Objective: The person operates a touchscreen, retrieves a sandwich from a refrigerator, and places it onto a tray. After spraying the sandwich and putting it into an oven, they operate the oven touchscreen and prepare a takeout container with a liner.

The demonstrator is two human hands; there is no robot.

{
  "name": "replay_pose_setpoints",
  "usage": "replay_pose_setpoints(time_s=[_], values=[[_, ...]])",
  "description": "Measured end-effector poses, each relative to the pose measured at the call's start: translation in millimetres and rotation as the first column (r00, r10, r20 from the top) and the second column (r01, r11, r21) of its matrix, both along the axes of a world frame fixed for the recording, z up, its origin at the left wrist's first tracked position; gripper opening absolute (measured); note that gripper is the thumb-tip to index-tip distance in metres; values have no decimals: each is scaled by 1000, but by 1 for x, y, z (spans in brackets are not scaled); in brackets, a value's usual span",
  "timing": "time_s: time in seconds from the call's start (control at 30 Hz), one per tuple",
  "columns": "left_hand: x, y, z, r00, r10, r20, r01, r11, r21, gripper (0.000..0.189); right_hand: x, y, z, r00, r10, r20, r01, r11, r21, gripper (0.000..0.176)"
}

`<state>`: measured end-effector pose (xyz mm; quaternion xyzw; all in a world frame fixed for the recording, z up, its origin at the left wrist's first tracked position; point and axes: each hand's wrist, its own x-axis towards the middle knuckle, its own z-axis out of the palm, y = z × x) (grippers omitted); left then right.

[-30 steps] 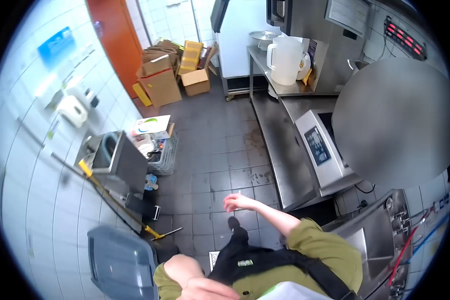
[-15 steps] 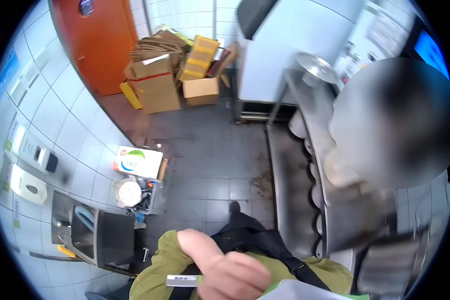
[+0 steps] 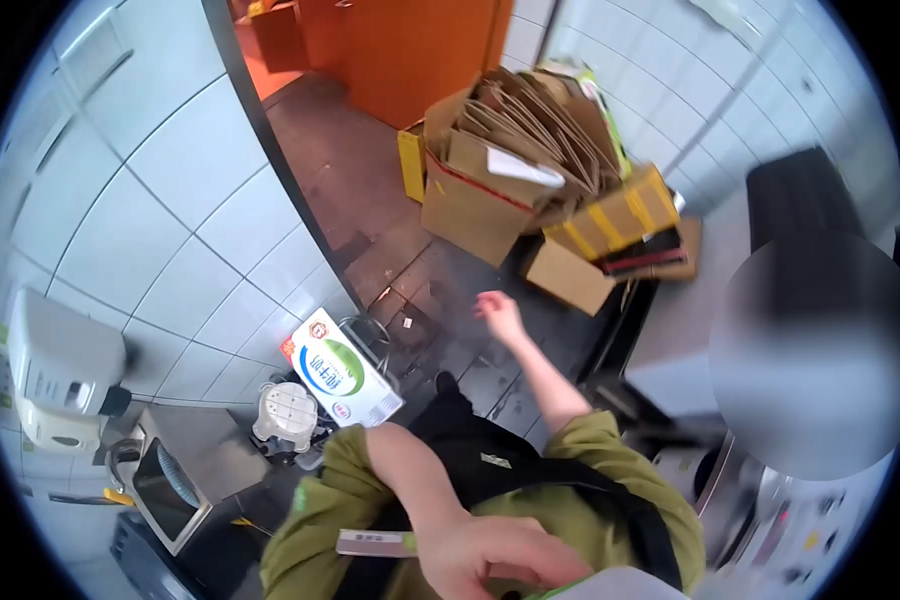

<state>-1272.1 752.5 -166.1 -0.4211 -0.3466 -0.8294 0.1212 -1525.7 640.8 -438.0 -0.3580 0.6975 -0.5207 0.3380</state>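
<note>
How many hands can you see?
2. The right hand is stretched out above the floor, pointing toward the cardboard boxes. The left hand is by the chest, at the bottom edge. No others show.

You wear olive-green sleeves [image 3: 625,480] under a black apron [image 3: 470,470]. Beside the brown cardboard box [image 3: 467,205] sits a yellow-striped box [image 3: 620,215]; behind it, an orange door [image 3: 420,50]; nearer you, a white carton [image 3: 342,372] printed green and blue.
</note>
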Motion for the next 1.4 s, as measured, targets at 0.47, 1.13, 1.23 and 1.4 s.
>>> replay_pose_setpoints(time_s=[0.47, 1.13, 1.23, 1.4], values=[[-228, -524, 56, 947, 290, -136, -295, 955, -16, 82, -72, -509, -65, 556, 800, 226, -799, 440, 409, 23], [-73, -1239, 71, 244, 951, -189, -901, 150, -408, 40, -118, -1265, -179, 358, 931, 78, -433, 91, 897, 23], [-36, -1350, 61, 212, 956, -202, -897, 109, -428, 37, -108, -1365, -177, 518, 844, 139, -391, 89, 916, 23], [29, -1538, 28, -1, 994, -108, -861, -56, -505, 32, -39, -1569, -187, 366, 913, 181, -366, -37, 930, 23]])
